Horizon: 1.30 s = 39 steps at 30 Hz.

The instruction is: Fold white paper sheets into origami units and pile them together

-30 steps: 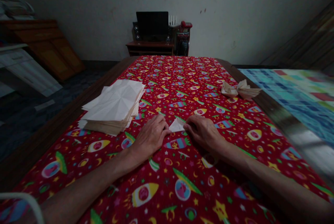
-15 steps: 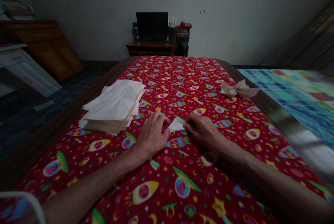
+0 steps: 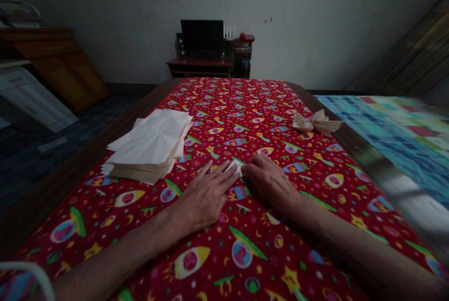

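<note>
A small piece of folded white paper [image 3: 235, 166] lies on the red patterned tablecloth [image 3: 245, 254], between my two hands. My left hand [image 3: 206, 195] is laid flat with its fingers stretched out, the fingertips pressing on the paper's left part and covering it. On the other side, my right hand [image 3: 268, 177] is closed, its curled fingers gripping the paper's right end; the fingertips are partly hidden. Left of my left hand is a stack of creased paper sheets [image 3: 147, 144], white on top and tan lower down.
Folded tan paper pieces [image 3: 317, 123] sit near the table's right edge. A pale curved cable or tube [image 3: 31, 268] shows at the lower left. Beyond the table stand a monitor [image 3: 202, 39], a red telephone [image 3: 247, 37] and wooden cabinets [image 3: 66, 67].
My left hand has gone from a curled pinch at the paper's left corner to flat, fingers stretched over it. My right hand stays at the right end. The view has shifted slightly.
</note>
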Tool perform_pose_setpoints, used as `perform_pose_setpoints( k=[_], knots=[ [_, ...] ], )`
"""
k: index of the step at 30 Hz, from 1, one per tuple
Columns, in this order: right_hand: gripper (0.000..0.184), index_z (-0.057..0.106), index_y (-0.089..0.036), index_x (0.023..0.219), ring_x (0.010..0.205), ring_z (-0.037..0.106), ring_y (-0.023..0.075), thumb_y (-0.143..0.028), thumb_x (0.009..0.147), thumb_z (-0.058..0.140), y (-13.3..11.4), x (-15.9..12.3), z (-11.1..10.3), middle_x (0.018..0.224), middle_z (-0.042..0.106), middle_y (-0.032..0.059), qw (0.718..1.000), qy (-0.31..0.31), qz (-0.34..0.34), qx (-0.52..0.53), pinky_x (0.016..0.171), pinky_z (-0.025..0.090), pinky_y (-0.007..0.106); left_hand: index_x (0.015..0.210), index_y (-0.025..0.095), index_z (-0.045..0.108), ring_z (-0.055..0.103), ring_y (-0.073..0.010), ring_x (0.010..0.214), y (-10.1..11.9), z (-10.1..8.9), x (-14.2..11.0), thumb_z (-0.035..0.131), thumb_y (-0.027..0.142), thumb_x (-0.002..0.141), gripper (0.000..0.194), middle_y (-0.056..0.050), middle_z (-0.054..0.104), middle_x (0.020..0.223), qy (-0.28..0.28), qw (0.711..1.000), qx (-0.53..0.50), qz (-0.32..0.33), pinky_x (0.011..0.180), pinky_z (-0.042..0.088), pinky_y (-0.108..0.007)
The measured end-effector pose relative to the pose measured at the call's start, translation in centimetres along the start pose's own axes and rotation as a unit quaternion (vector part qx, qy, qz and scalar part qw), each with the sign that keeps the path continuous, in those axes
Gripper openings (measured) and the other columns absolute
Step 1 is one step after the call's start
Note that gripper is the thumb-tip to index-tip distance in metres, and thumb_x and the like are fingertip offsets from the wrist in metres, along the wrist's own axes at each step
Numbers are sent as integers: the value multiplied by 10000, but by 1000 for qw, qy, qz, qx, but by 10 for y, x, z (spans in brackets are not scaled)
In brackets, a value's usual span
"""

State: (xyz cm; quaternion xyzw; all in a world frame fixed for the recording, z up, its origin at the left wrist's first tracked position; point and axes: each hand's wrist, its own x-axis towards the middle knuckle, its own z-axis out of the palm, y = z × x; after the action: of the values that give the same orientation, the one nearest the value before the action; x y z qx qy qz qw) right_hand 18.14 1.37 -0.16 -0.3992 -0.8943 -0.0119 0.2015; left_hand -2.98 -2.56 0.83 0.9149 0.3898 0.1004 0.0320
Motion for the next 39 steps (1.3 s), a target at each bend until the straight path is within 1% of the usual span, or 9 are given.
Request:
perform_pose_setpoints(
  k=[4, 9, 15, 18, 20, 24, 27, 35, 39],
  knots=[
    [184, 632, -135, 913, 790, 460, 169, -112, 908, 449, 0, -2, -7, 855, 550, 73, 999, -41, -30, -16, 669, 374, 266, 1397, 207, 347, 247, -190, 1384, -4, -3, -7, 393, 136, 857, 546, 0, 344, 1473, 9, 1000, 24, -3, 1144, 192, -459],
    [155, 624, -143, 946, 785, 463, 169, -129, 904, 475, 0, -5, -11, 872, 566, 64, 996, -66, -31, -51, 699, 376, 285, 1313, 206, 481, 330, -216, 1347, -8, -6, -12, 422, 150, 860, 460, 9, 471, 1390, 35, 999, 35, -17, 1109, 287, -470],
    [151, 612, -159, 931, 854, 463, 209, -207, 917, 469, -10, 5, -21, 916, 584, 81, 981, -71, -101, -150, 770, 347, 353, 1109, 108, 646, 501, -236, 1217, -17, 4, -12, 480, 127, 820, 334, -88, 613, 1232, 131, 991, 14, -3, 1039, 415, -425],
    [162, 603, -160, 968, 825, 463, 195, -207, 922, 456, -12, 13, -20, 900, 582, 72, 976, -81, -131, -155, 750, 337, 342, 1094, 98, 648, 562, -219, 1131, -22, 10, -10, 482, 113, 829, 312, -106, 642, 1176, 172, 985, -17, -4, 980, 475, -387],
    [142, 605, -169, 946, 785, 460, 168, -201, 915, 469, -9, 17, -17, 887, 575, 57, 980, -89, -123, -128, 703, 332, 305, 1107, 113, 636, 577, -200, 1085, -25, 11, -9, 475, 108, 848, 305, -96, 653, 1140, 189, 981, -44, -15, 949, 497, -368],
    [190, 611, -181, 821, 676, 429, 110, -220, 922, 456, 0, 19, -13, 805, 534, 19, 994, -72, -76, -16, 571, 278, 235, 1099, 132, 631, 573, -184, 1034, -28, 12, -7, 486, 94, 854, 288, -77, 662, 1085, 203, 975, -83, -24, 916, 509, -359],
    [224, 609, -163, 797, 651, 419, 96, -237, 928, 444, 5, 18, -12, 776, 522, 17, 994, -59, -75, 44, 546, 262, 221, 1094, 127, 632, 565, -190, 1016, -29, 13, -6, 488, 87, 853, 284, -79, 662, 1073, 203, 976, -80, -24, 900, 509, -369],
    [171, 611, -142, 888, 626, 428, 100, -136, 912, 442, 7, 19, -10, 776, 559, 32, 992, -47, -121, -8, 565, 287, 228, 1105, 121, 629, 551, -196, 1016, -29, 14, -4, 479, 88, 857, 292, -86, 646, 1086, 188, 979, -74, -39, 902, 493, -368],
    [173, 590, -133, 819, 617, 435, 120, -103, 890, 436, 1, 17, -4, 727, 564, 36, 996, 0, -78, -52, 566, 298, 246, 1059, 123, 648, 579, -191, 972, -25, 13, 1, 464, 172, 894, 251, -90, 662, 1038, 204, 972, -103, -56, 882, 499, -349]
  ],
)
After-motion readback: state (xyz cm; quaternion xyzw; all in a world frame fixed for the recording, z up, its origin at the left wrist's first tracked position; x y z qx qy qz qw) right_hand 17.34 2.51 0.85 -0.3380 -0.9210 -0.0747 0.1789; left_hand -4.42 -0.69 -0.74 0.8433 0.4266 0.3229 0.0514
